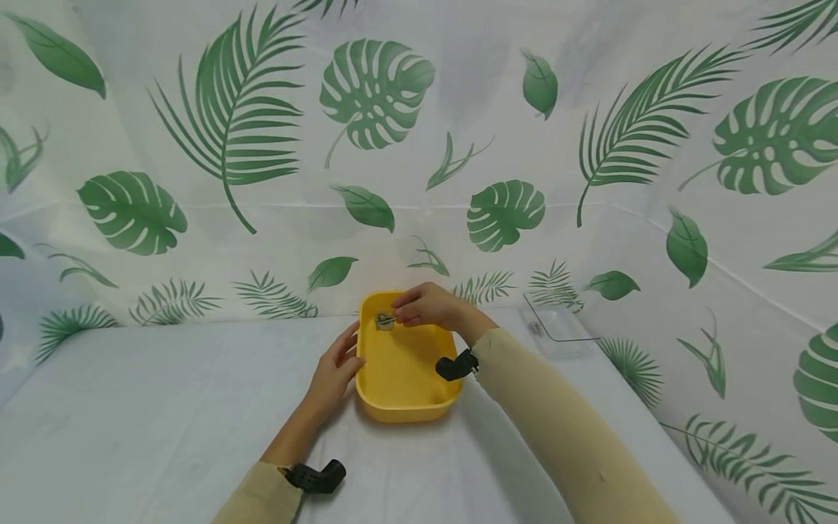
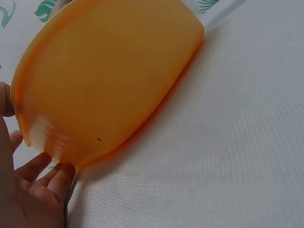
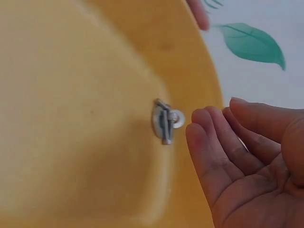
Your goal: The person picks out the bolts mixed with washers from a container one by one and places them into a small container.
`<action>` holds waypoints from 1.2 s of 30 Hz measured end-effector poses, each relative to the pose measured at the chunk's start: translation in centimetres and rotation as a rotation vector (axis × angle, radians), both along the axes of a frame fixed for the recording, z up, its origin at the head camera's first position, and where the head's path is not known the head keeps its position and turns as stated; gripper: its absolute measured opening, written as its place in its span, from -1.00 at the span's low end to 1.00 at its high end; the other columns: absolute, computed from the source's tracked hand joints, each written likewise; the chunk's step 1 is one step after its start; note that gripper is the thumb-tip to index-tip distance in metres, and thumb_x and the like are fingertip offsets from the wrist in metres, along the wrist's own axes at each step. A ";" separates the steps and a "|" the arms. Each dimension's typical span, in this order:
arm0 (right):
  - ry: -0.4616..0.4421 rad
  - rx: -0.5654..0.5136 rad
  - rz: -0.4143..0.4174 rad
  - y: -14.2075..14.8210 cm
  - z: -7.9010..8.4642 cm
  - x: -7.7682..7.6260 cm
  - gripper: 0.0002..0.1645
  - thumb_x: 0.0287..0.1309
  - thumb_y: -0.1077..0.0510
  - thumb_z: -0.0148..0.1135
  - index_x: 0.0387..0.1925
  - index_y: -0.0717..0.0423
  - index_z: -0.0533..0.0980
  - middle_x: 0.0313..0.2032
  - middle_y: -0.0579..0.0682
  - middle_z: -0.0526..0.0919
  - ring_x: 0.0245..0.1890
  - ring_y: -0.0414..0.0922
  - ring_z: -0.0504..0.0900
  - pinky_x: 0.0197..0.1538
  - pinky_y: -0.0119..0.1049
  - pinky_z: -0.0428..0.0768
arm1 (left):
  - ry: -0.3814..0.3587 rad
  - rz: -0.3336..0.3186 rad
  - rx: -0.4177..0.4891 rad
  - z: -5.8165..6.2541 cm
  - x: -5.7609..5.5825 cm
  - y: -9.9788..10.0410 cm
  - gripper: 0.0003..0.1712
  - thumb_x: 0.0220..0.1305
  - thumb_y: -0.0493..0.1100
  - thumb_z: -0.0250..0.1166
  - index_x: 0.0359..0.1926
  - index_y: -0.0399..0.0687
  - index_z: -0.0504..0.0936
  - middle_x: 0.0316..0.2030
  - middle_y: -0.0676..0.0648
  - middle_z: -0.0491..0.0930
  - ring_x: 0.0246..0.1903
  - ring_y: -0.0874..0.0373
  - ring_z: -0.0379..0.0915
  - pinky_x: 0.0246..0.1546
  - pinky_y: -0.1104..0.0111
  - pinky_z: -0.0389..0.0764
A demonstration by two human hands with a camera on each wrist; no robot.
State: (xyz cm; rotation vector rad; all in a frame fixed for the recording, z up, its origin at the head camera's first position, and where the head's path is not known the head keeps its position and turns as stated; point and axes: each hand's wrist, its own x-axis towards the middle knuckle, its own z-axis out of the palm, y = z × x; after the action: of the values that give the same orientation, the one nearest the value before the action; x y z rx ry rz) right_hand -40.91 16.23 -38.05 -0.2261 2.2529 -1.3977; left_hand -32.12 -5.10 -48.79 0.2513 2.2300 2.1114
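A yellow tray (image 1: 402, 371) with rounded corners and raised walls stands on the white cloth. My left hand (image 1: 335, 371) grips its left wall; in the left wrist view the thumb is at the rim and several fingertips (image 2: 66, 172) touch the outer side. Small metal hardware (image 3: 165, 121), with what look like a washer and screws, lies in a cluster in the tray's far left corner. Just beside this cluster is my right hand (image 1: 428, 306), reaching over the tray. Its fingers are gently bent, the thumb is apart from them, and nothing shows between them.
A clear plastic box (image 1: 566, 342) stands on the white-covered table (image 1: 164, 415), right of the tray, with a small item seen at its left side. A leaf-printed curtain (image 1: 425, 167) hangs close behind the tray and along the right side.
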 end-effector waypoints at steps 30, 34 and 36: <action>-0.056 -0.012 -0.083 -3.0 -4.1 -1.5 -0.59 0.35 0.31 0.15 0.19 0.35 0.55 0.13 0.26 0.68 0.07 0.05 0.72 0.24 -0.16 0.66 | 0.020 -0.015 0.026 0.1 0.1 -0.1 -0.22 0.36 -0.29 0.07 0.57 0.08 0.15 0.50 -0.25 0.25 0.48 -0.17 0.24 0.42 0.00 0.40; -0.053 -0.024 -0.103 -3.6 -4.2 -1.5 -0.60 0.36 0.31 0.15 0.18 0.36 0.55 0.11 0.26 0.69 0.07 0.06 0.72 0.23 -0.16 0.67 | 0.017 -0.014 0.030 0.1 -0.1 -0.1 -0.22 0.36 -0.29 0.06 0.57 0.08 0.15 0.50 -0.24 0.26 0.48 -0.15 0.24 0.42 0.00 0.41; -0.053 -0.030 -0.107 -3.8 -4.3 -1.5 -0.60 0.36 0.32 0.16 0.18 0.36 0.55 0.11 0.27 0.69 0.09 0.07 0.72 0.23 -0.15 0.66 | 0.016 -0.017 0.031 0.0 -0.1 -0.1 -0.23 0.37 -0.30 0.05 0.57 0.09 0.15 0.50 -0.24 0.25 0.49 -0.15 0.24 0.42 0.00 0.41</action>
State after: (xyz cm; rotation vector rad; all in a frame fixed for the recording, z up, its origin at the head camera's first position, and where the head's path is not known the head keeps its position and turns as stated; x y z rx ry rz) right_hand -42.42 12.41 -42.35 -0.0781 2.2307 -1.4752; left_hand -32.26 -5.23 -48.79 0.2885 2.1968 2.1451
